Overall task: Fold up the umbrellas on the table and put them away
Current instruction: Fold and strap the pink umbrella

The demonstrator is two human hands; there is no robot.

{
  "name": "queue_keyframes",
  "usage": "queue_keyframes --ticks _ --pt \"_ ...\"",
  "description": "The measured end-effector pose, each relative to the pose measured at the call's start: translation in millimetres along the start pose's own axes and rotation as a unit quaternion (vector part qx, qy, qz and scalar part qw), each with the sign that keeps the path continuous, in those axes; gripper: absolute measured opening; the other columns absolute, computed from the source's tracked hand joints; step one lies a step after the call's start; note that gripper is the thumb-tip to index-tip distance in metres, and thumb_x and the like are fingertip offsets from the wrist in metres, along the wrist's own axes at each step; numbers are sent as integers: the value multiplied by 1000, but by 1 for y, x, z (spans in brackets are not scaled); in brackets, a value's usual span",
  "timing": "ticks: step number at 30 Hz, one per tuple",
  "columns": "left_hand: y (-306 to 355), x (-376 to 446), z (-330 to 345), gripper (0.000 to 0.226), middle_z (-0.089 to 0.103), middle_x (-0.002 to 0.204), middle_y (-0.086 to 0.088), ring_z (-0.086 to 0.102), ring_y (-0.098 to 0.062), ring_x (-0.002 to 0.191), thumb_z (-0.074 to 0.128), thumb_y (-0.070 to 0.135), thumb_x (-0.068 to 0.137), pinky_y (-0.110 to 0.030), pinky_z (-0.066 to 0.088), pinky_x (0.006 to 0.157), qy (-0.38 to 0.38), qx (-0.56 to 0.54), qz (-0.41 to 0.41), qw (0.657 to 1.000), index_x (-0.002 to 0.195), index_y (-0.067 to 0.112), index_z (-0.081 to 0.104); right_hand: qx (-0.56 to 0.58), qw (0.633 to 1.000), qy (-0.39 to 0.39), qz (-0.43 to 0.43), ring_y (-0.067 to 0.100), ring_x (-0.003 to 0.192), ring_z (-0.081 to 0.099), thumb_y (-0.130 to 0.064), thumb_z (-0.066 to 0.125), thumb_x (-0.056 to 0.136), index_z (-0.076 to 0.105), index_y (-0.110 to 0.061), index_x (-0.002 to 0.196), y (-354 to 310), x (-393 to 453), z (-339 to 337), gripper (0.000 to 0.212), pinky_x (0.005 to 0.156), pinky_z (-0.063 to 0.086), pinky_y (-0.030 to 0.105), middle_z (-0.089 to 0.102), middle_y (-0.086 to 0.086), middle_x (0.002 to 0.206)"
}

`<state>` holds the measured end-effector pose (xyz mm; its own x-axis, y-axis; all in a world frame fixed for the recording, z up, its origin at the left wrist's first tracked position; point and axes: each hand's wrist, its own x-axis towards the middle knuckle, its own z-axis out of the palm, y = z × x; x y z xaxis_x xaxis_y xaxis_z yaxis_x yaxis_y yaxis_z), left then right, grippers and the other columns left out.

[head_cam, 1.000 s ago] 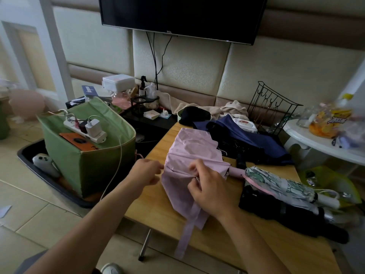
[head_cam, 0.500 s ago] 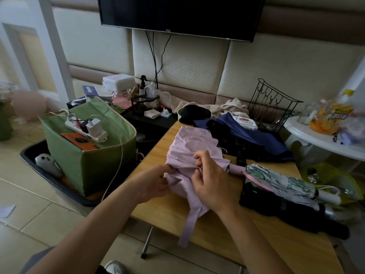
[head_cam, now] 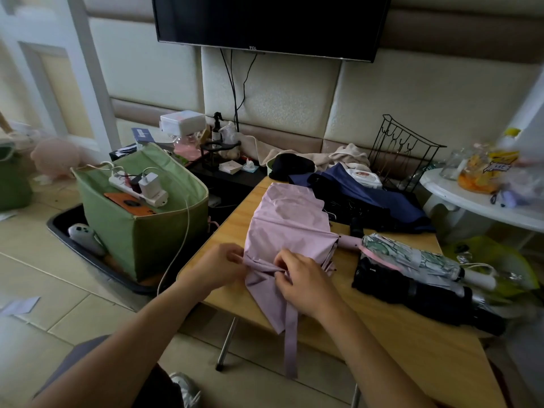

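Pinching a pleat of the lilac umbrella, both at the near end of its canopy: left hand closed narrow on the fabric's left edge, right hand closed on a gathered fold at the middle. Lay on the wooden counter, near its front left edge, handle end pointing right toward the other umbrellas. Looked half collapsed rather than folded: pale matt fabric spread loose and flat in a wide fan toward the wall, one rib line crossing it, creases bunched only under the fingers. Closure strap hung free over the counter's edge, not yet wrapped.

Judged to be the pleating step. Best done by drawing each panel out flat between ribs, laying all folds the same way round the shaft, then rolling tight before bringing the strap about; keeping one hand clamped on finished folds while the other gathers the next would likely stop the thin cloth springing open.

Just to the right lay a patterned white-and-green umbrella, already rolled, and touching it on the near side a black umbrella, also closed. Farther back, a navy umbrella sprawled open and unfolded, apparently work left to do. Off the counter's left side stood a green fabric bin on the floor.
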<state>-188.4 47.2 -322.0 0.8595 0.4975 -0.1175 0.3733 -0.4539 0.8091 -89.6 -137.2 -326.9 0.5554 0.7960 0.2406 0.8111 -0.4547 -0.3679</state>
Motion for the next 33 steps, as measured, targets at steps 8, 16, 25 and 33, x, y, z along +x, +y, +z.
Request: queue_keyframes --ticks 8,16,25,33 --pt "7 -5 21 24 66 90 -3 58 -16 79 69 34 91 -28 44 67 50 12 -21 998 101 13 68 26 996 55 71 18 87 58 -24 52 103 55 -20 101 -13 -1 16 5 65 40 28 64 0 102" --pt "1 -25 22 23 65 69 -5 52 -15 60 74 30 86 -27 37 54 88 -2 18 996 77 9 75 6 996 57 75 18 93 55 -16 58 99 58 -17 112 -28 -15 3 13 71 40 27 61 2 110" --pt "-10 -41 13 16 69 81 -4 55 -12 71 62 11 94 -23 40 57 95 -34 -16 995 89 11 78 3 998 40 57 22 101 61 -12 58 96 58 -18 114 -36 -17 -2 19 79 52 32 61 3 113" --pt "-5 -29 5 16 74 90 -10 62 -18 83 67 13 93 -31 51 76 66 -135 -21 988 86 9 80 1 999 26 20 22 103 58 -13 54 96 57 -17 113 -45 -3 -17 18 83 52 34 60 3 113"
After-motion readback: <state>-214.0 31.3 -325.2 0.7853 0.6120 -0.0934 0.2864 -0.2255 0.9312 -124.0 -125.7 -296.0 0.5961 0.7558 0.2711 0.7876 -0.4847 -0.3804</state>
